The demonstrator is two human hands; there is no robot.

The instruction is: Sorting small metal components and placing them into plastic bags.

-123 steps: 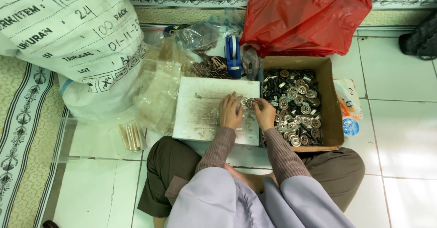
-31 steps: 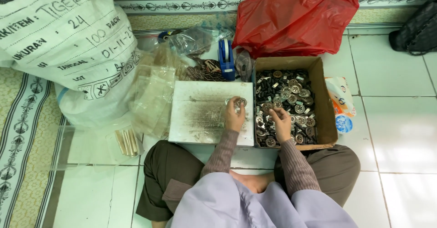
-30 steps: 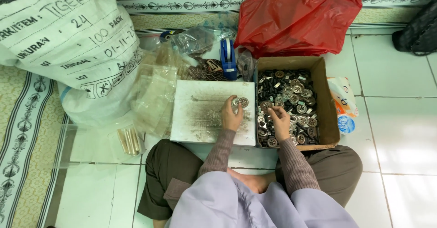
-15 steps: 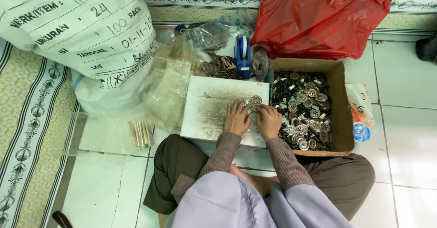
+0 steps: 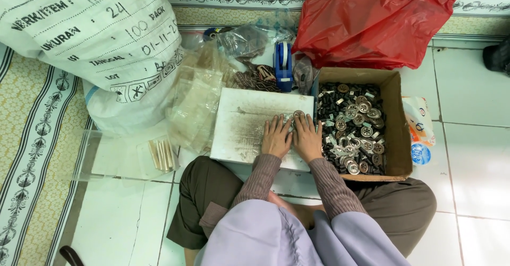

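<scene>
the right hand (image 5: 308, 138) has left the cardboard box (image 5: 399, 122) and now lies beside the left hand (image 5: 276, 137), seemingly touching.

I see ribbed brown knit sleeves (image 5: 263, 173) running back from my fingers (image 5: 276, 125), a loose lilac garment (image 5: 276, 234) behind them over my chest, and dark olive-brown trousers (image 5: 204, 191) further out.

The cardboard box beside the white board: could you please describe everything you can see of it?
The cardboard box is brown, open-topped and rectangular, and lies flat on the tiled floor. It holds a heap of small round metal pieces mixed with dark bits. Its left wall runs along the white board, its far end meets the red plastic bag.
</scene>
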